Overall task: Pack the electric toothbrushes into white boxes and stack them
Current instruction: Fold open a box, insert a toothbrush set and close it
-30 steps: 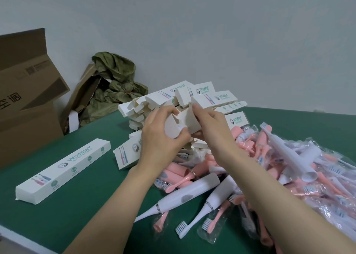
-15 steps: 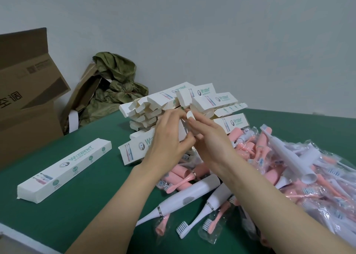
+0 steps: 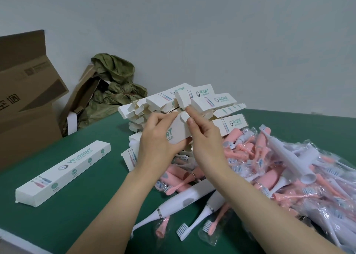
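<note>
A lone box (image 3: pixel 63 172) lies left on the counter (image 3: pixel 86 205), the box heap (image 3: pixel 192 103) at the back, the toothbrush pile (image 3: pixel 289 167) to its right. Beyond the left edge stand a carton (image 3: pixel 25 103) and a bag (image 3: pixel 115 84).

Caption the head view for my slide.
Left hand grips a white box while right hand pinches its end flap near bagged toothbrushes.
</note>
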The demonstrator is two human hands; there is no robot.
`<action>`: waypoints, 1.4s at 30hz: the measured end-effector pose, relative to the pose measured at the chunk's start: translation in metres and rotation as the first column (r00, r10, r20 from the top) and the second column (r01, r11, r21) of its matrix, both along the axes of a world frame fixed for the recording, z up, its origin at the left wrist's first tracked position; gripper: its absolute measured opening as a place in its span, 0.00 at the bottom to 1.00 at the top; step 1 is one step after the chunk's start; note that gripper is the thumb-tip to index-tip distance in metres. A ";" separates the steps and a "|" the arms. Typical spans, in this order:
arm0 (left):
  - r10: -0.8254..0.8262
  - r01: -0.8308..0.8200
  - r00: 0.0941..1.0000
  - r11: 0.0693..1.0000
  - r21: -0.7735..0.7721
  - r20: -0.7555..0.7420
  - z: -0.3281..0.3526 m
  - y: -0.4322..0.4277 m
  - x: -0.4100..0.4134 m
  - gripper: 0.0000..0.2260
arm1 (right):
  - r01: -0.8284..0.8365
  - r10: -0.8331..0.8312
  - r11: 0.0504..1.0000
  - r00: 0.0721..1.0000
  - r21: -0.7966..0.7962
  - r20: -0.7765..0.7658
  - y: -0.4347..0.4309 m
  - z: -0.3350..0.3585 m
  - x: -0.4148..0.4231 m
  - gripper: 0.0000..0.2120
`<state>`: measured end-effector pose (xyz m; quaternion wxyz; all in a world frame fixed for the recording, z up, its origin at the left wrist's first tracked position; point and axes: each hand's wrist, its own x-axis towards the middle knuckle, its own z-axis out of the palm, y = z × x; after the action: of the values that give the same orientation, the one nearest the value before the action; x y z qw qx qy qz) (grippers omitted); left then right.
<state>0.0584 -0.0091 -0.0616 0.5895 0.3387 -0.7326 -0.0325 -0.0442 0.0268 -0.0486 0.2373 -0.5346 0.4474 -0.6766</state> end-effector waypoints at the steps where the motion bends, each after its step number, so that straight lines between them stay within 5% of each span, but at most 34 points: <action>1: -0.006 0.006 1.000 1.000 0.001 -0.005 0.000 0.001 0.000 0.27 | 0.015 -0.015 1.000 1.000 -0.003 -0.001 0.000 0.000 0.001 0.15; 9: -0.028 0.028 0.999 0.999 0.028 0.019 0.001 0.006 -0.004 0.27 | 0.074 -0.076 0.997 0.995 0.021 0.067 0.000 0.003 -0.002 0.14; 16: -0.026 0.026 0.999 1.000 -0.009 -0.029 0.001 0.009 -0.004 0.25 | 0.164 -0.173 0.984 0.972 -0.066 -0.159 0.007 -0.002 0.001 0.16; 29: -0.064 0.064 0.998 0.998 -0.015 -0.011 -0.007 0.005 -0.006 0.27 | 0.111 -0.112 0.994 0.993 0.024 0.028 0.001 0.003 -0.008 0.11; 38: -0.038 0.027 0.996 0.991 -0.127 -0.085 -0.006 0.004 -0.009 0.21 | 0.140 -0.192 0.975 0.922 -0.172 -0.338 0.006 -0.008 0.004 0.18; 42: -0.011 0.011 1.000 0.999 -0.049 0.000 -0.005 0.003 -0.012 0.24 | 0.165 -0.206 0.976 0.914 -0.145 -0.350 0.003 -0.006 -0.005 0.18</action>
<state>0.0460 -0.0058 -0.0671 0.5976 0.3202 -0.7349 -0.0177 -0.0491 0.0295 -0.0545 0.0550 -0.6177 0.4935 -0.6098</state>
